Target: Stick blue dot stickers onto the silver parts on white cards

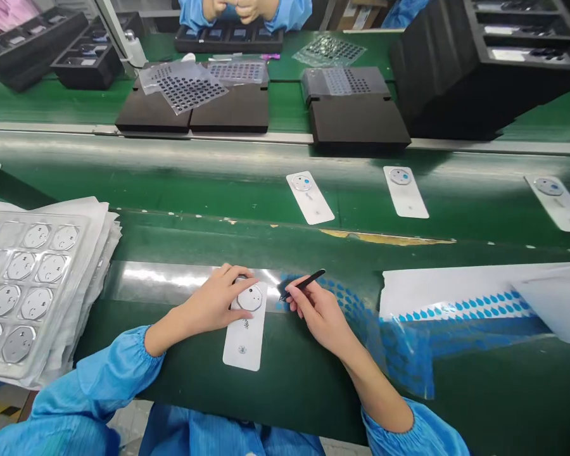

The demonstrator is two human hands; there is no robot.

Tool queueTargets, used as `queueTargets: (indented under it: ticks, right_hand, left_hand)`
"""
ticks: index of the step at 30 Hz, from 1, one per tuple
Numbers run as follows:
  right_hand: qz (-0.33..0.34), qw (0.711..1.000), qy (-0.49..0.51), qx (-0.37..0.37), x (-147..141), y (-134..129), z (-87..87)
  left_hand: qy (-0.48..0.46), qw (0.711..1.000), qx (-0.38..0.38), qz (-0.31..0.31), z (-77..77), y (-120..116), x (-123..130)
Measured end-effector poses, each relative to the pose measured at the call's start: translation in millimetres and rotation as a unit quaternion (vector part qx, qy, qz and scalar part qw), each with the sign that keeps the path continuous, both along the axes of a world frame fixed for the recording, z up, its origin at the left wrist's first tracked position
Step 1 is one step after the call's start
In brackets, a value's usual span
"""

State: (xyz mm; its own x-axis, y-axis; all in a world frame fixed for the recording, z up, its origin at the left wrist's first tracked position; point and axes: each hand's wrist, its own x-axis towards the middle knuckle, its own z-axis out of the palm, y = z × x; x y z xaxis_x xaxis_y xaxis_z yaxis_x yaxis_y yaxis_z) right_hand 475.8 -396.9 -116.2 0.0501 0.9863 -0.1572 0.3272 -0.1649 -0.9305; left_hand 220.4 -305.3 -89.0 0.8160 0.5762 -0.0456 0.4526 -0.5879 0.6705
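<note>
Green worktable (294,392) across the near side, green conveyor (218,196) beyond. Far right, tall black tray stack (446,82), slightly tilted in view. At left, clear tray (9,234) on white sheets, round silvery discs in many pockets, some pockets without. To the right, white paper (456,278) with rows of blue dots, partly over blue-dotted film (408,361). Black blocks (230,111) past the conveyor, dotted clear sheets (192,95) on top; behind, blue sleeves (289,12) of another person, hands above a black tray. Clear strip (156,278) flat on the table, near both hands.

Left hand (213,301): partly open, thumb and fingers either side of the printed circle (249,297), fingertips on the white card (242,351). Card flat on the table, circle toward its far end. Right hand (316,310): closed in a pinch on a black pointed tool (308,283), tip just right of the card. Three similar cards (311,202) spaced along the conveyor.
</note>
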Motion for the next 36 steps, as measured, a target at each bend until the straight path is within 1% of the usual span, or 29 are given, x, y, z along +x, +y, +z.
queueTargets:
  ticks: [2,4,8,12,15,17,20,24,29,32,36]
  right_hand:
    - [0.007,1.000,0.004,-0.005,1,-1,0.9]
    - [0.008,1.000,0.009,-0.007,1,-2,1.7]
    - [-0.011,1.000,0.015,-0.015,0,-3,3.0]
    - [-0.013,0.999,0.020,-0.023,3,-4,2.4]
    - [-0.036,0.998,0.053,-0.027,2,-3,3.3]
    - [-0.059,0.994,0.089,-0.028,-3,-1,6.6]
    - [-0.065,0.988,0.137,-0.030,-16,7,14.6]
    - [-0.065,0.986,0.152,-0.036,-36,19,20.5]
    - [-0.055,0.981,0.166,-0.082,-43,26,12.2]
    - [-0.060,0.982,0.159,-0.086,-43,25,7.8]
    - [-0.076,0.982,0.150,-0.085,-42,23,8.5]
  left_hand:
    - [0.043,0.998,0.050,-0.020,0.8,-4,-4]
    - [0.071,0.995,0.071,-0.027,2.3,-6,-6]
    - [0.078,0.994,0.073,-0.023,1.3,-8,-7]
    - [0.068,0.995,0.068,-0.018,-2.5,-9,-7]
    - [0.058,0.996,0.066,-0.015,-5.0,-10,-8]
    - [0.054,0.996,0.068,-0.010,-6.3,-11,-8]
    - [0.057,0.995,0.079,-0.010,-7.4,-11,-7]
    - [0.058,0.995,0.082,-0.011,-6.8,-12,-7]
    - [0.061,0.996,0.068,-0.006,-5.2,-11,-6]
    - [0.068,0.995,0.066,-0.008,-4.8,-11,-5]
    - [0.067,0.995,0.074,-0.012,-5.6,-12,-5]
